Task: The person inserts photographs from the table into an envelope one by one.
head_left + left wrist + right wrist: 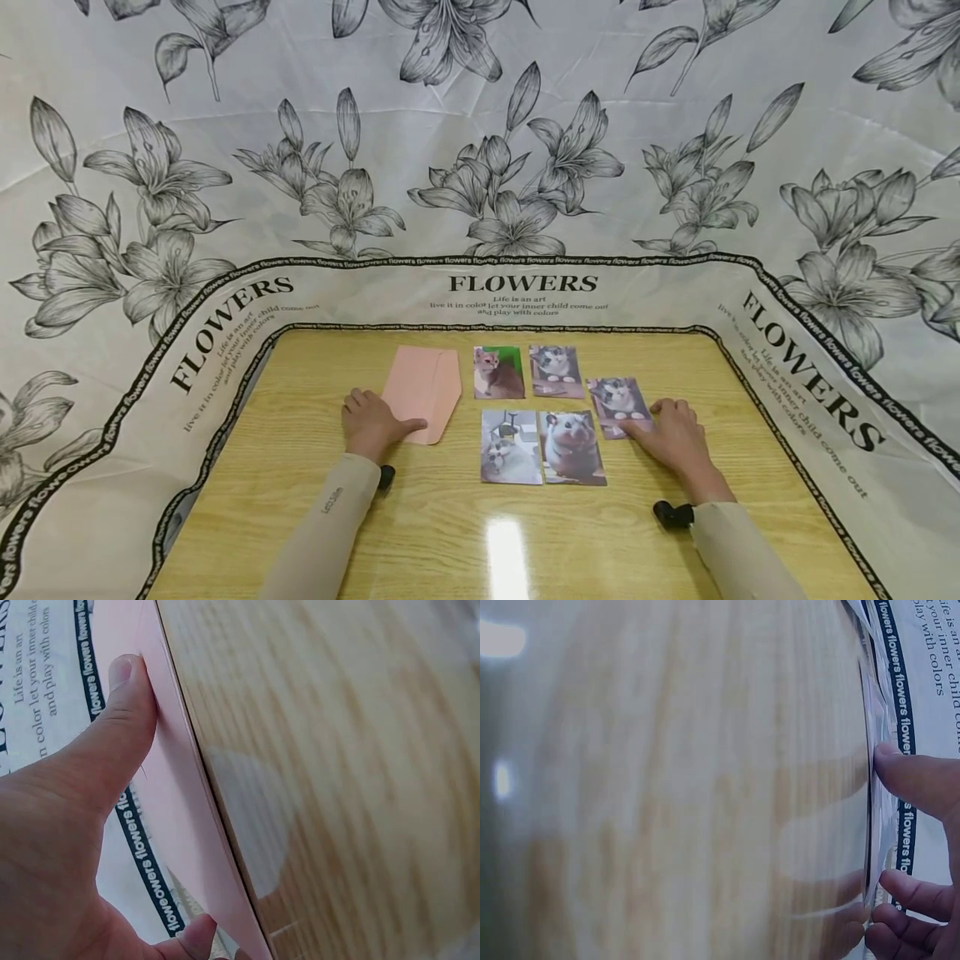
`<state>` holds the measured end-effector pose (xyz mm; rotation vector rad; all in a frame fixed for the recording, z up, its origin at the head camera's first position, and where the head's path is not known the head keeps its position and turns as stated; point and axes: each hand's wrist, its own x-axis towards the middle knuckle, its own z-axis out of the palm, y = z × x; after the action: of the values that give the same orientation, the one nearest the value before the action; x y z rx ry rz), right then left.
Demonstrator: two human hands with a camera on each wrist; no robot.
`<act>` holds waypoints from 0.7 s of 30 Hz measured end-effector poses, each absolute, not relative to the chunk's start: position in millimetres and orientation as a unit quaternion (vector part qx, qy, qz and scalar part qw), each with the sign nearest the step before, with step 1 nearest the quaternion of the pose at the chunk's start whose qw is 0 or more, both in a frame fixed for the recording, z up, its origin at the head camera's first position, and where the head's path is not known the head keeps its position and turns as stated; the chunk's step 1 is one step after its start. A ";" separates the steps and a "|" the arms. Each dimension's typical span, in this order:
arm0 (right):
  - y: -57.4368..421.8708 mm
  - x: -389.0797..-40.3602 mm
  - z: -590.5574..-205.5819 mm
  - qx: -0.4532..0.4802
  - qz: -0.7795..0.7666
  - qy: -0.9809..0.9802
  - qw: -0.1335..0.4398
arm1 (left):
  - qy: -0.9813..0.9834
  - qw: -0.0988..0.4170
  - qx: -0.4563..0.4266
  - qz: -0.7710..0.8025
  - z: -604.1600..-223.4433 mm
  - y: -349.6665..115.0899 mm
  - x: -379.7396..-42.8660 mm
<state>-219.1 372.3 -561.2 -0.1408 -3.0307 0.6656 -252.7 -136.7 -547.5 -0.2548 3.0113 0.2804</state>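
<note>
A pink envelope (423, 379) lies flat on the table's left half. My left hand (372, 425) rests at its lower left, the straight thumb on the envelope's surface. In the left wrist view that thumb (131, 701) lies along the pink paper. On the right, a photo card of a grey-and-white cat (617, 398) lies slightly tilted. My right hand (681, 437) holds this card at its right side, thumb on the lower edge and fingers by the upper right corner. The right wrist view shows the card (877, 780) edge-on at the thumb and fingertips.
Left of the held card lie a similar cat card (555, 369), an orange cat card with green (498, 372), a pale cat card (511, 447) and a hamster card (573, 447). Floral cloth (517, 292) borders the wooden table (420, 517) at the back and sides.
</note>
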 end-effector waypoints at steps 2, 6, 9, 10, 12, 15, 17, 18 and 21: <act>371.4 -219.0 -560.1 -0.050 0.218 -0.975 0.017 | 0.990 0.056 -0.087 0.098 -549.5 -137.5 -254.1; 370.0 -219.3 -557.8 -0.062 0.230 -0.971 0.016 | 0.986 0.051 -0.092 0.126 -554.7 -138.4 -255.9; 368.2 -219.6 -557.1 -0.070 0.239 -0.968 0.017 | 0.982 0.040 -0.092 0.163 -553.2 -138.6 -254.4; 367.8 -219.7 -557.1 -0.072 0.242 -0.967 0.018 | 0.979 0.039 -0.092 0.178 -551.6 -138.0 -253.4; 367.3 -220.2 -557.5 -0.076 0.250 -0.965 0.014 | 0.974 0.039 -0.093 0.202 -549.4 -137.3 -252.4; 367.2 -221.2 -556.6 -0.079 0.264 -0.961 0.004 | 0.969 0.052 -0.092 0.225 -546.5 -135.9 -252.2; 367.6 -221.7 -555.6 -0.078 0.275 -0.958 -0.004 | 0.967 0.065 -0.090 0.228 -545.5 -134.6 -252.5; 368.0 -222.0 -555.3 -0.076 0.279 -0.957 -0.007 | 0.967 0.073 -0.090 0.228 -544.9 -134.0 -252.8; 370.1 -223.2 -555.0 -0.069 0.286 -0.956 -0.002 | 0.967 0.088 -0.088 0.221 -544.0 -131.7 -253.1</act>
<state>-223.2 370.1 -555.0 -0.2176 -3.0057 0.8998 -253.1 -131.7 -544.0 -0.2615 2.8803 0.6582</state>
